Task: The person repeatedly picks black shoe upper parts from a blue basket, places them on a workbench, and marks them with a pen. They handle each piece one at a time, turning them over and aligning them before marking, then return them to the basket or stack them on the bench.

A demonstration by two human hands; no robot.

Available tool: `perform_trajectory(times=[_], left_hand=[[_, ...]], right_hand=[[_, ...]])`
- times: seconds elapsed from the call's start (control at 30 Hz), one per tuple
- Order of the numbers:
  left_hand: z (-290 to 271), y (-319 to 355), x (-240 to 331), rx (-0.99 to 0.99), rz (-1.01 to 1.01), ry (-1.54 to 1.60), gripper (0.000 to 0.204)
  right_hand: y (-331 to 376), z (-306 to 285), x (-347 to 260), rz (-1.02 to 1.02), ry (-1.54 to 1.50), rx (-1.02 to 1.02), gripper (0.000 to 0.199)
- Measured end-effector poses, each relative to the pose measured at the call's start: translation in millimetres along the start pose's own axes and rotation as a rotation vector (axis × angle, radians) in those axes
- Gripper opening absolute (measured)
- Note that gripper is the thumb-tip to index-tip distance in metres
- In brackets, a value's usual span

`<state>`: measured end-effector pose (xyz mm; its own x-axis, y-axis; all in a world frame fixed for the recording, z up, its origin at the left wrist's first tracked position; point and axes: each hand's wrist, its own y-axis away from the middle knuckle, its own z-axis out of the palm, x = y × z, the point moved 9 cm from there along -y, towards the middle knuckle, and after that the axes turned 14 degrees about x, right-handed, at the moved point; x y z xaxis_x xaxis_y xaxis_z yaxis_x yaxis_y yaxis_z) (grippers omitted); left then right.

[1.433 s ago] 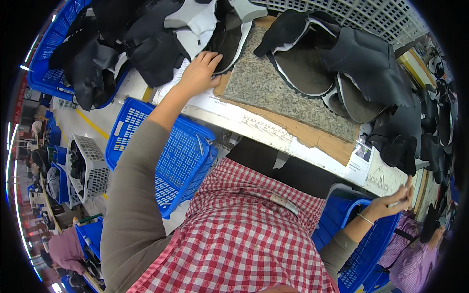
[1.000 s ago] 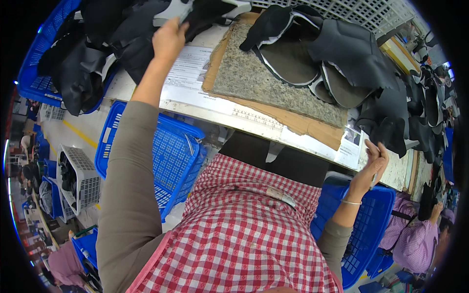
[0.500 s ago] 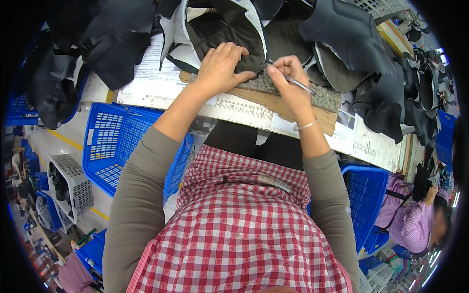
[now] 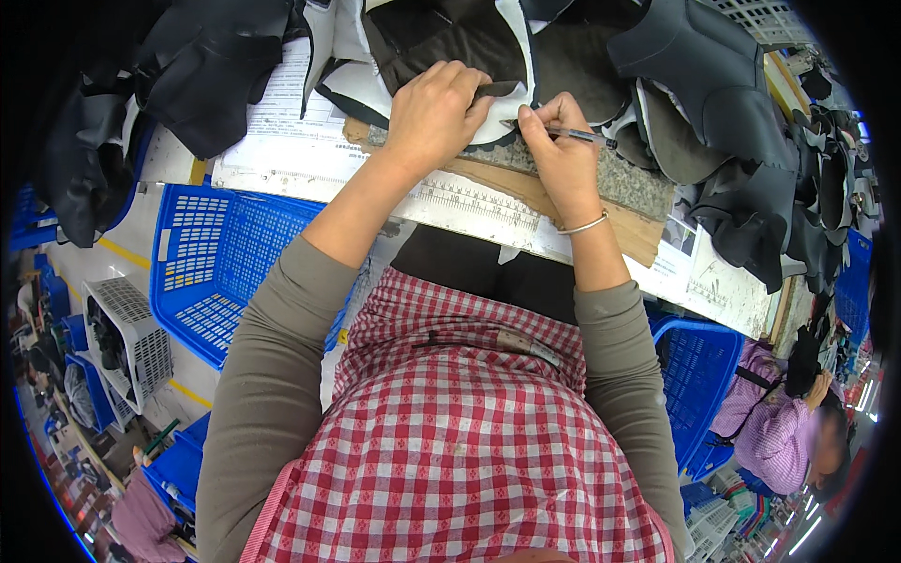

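Note:
A black boot upper with a dark brown lining (image 4: 450, 42) and white padding lies spread at the far middle of the bench. My left hand (image 4: 434, 117) presses down on it, its thumb and fingers closed on an edge of the lining that is folded back. Under the fold the white padding (image 4: 507, 117) shows. Just right of it, my right hand (image 4: 568, 169) pinches a slim pen (image 4: 584, 135), whose tip points left at the upper's edge. Both hands rest over a speckled grey slab (image 4: 640, 180) on a wooden board (image 4: 601, 218).
A ruler strip (image 4: 469, 205) runs along the bench's near edge. More black uppers lie at the left (image 4: 211, 75) and right (image 4: 699, 66). Blue crates stand below left (image 4: 202, 333) and right (image 4: 699, 394) of the bench. A person in a pink checked top (image 4: 774, 441) is at far right.
My left hand has gone from lying on the lining to folding its edge back, baring white padding. The pen stays in my right hand, now lying flatter. The whole view has shifted slightly.

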<state>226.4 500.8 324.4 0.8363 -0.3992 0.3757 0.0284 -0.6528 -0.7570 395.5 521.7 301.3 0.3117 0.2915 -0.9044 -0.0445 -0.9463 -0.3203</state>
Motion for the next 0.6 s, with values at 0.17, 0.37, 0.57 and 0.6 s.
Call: perform_trajectory(times=[0.17, 0.37, 0.57, 0.6], left_hand=[[-0.2, 1.2, -0.2, 0.01, -0.009, 0.0, 0.023], [-1.5, 1.2, 1.3, 0.018, -0.01, -0.013, 0.023], [-10.9, -28.5, -5.1, -0.214, -0.338, 0.373, 0.031], [-45.1, -46.7, 7.0, 0.026, -0.102, 0.336, 0.037]], right_hand=[[1.9, 5.3, 2.5, 0.031, -0.058, -0.079, 0.028], [0.5, 2.8, 7.7, 0.102, -0.148, -0.076, 0.027], [-3.0, -18.8, 16.6, 0.251, -0.557, -0.007, 0.028], [-2.0, -21.3, 19.7, 0.291, -0.588, 0.001, 0.028]])
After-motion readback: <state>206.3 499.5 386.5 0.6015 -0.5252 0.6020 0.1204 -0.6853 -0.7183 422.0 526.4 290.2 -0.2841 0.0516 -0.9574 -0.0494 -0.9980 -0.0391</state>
